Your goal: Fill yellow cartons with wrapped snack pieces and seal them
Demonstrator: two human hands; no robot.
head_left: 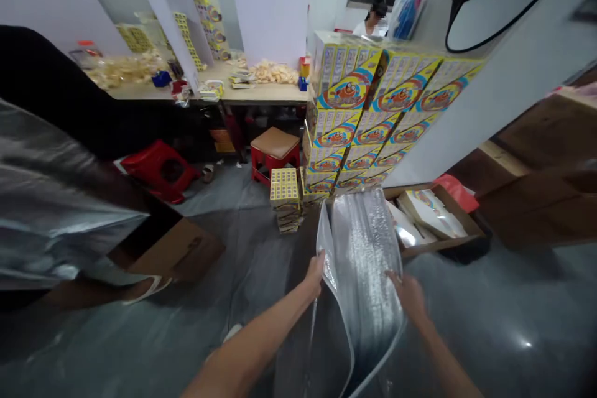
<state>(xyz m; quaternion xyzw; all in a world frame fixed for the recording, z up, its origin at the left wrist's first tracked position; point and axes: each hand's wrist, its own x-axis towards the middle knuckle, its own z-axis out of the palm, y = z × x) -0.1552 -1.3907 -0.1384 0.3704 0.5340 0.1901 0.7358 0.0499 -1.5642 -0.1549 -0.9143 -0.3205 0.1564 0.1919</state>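
Observation:
A big silver foil bag point(361, 261) hangs in front of me above the dark floor. My left hand point(314, 273) pinches its left edge near the top. My right hand point(408, 295) grips the right side of the bag a little lower. Both arms reach forward from the bottom of the view. Behind the bag stands a tall stack of yellow printed boxes point(368, 112). A low open cardboard box point(436, 217) with flat packets lies to the right of the bag.
A small pile of yellow boxes point(284, 196) sits on the floor by a red stool point(275, 152). A long worktable point(261, 92) with white dividers runs along the back. A person in silver and black stands close at left, foot in a sandal point(147, 289). Another person sits far back.

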